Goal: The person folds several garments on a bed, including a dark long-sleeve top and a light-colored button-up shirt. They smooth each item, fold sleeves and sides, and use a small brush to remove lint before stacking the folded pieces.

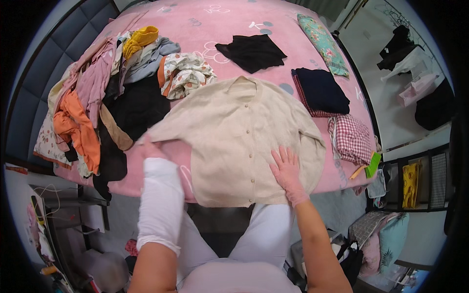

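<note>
A cream button-front knit cardigan [227, 139] lies front up across the near side of a bed, its buttons running down the middle. My left hand [151, 147], slightly blurred, grips the end of its left-hand sleeve, which is stretched outward. A white sleeve cover [161, 201] wraps that forearm. On the cardigan's lower right part, my right hand [287, 172] rests flat with fingers spread, in a thin pink glove. The other sleeve is bent down along the cardigan's right side.
Pink bedding [176, 22] covers the bed. Heaped clothes [91, 84] lie left, beside a crumpled fruit-print cloth [187, 75]. A black garment [253, 53] lies beyond the cardigan. Folded dark clothes [322, 91], a red checked cloth [350, 137] and a green brush [373, 164] are right.
</note>
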`<state>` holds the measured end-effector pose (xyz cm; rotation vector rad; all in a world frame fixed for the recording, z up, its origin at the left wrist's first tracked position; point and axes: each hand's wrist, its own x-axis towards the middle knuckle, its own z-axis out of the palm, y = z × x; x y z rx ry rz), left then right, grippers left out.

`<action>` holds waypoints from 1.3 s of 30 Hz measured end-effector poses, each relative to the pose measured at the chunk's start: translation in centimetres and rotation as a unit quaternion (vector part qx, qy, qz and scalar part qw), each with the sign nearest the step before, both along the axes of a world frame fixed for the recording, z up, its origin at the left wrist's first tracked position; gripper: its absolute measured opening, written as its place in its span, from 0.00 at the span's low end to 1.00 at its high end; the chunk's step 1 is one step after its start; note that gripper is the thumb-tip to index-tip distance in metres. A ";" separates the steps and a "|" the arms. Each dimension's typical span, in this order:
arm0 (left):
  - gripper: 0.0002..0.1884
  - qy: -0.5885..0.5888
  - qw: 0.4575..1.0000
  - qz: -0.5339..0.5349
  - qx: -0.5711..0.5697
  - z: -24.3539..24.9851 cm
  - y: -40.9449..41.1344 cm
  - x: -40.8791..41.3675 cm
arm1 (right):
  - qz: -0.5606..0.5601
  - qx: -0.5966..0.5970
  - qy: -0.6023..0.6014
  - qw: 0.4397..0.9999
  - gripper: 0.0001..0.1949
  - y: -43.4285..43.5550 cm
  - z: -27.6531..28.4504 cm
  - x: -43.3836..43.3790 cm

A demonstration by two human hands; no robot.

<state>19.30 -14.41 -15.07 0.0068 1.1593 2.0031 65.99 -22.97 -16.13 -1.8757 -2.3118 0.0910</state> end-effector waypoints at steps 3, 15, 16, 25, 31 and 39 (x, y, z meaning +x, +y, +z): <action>0.09 0.182 0.980 0.022 -0.083 2.2 -0.5 -7.1 | -0.014 -0.017 -0.012 1.000 0.30 -0.4 -0.6 0.8; 0.15 0.680 0.709 -0.171 -0.076 4.8 5.8 2.6 | -0.035 0.102 0.222 0.969 0.12 13.6 6.1 2.8; 0.16 0.705 0.679 -0.192 -0.072 4.2 8.0 3.8 | -0.028 0.097 0.218 0.971 0.13 15.8 6.0 2.9; 0.20 0.541 0.764 -0.333 -0.113 0.4 18.4 5.1 | -0.092 -0.026 0.166 0.981 0.14 29.0 1.8 1.0; 0.31 0.663 0.642 -0.235 -0.304 2.9 23.8 5.7 | -0.180 0.146 0.156 0.960 0.14 35.0 3.0 4.6; 0.37 0.736 0.635 -0.208 -0.106 2.6 21.0 8.0 | -0.045 0.200 0.187 0.961 0.25 28.5 2.8 2.6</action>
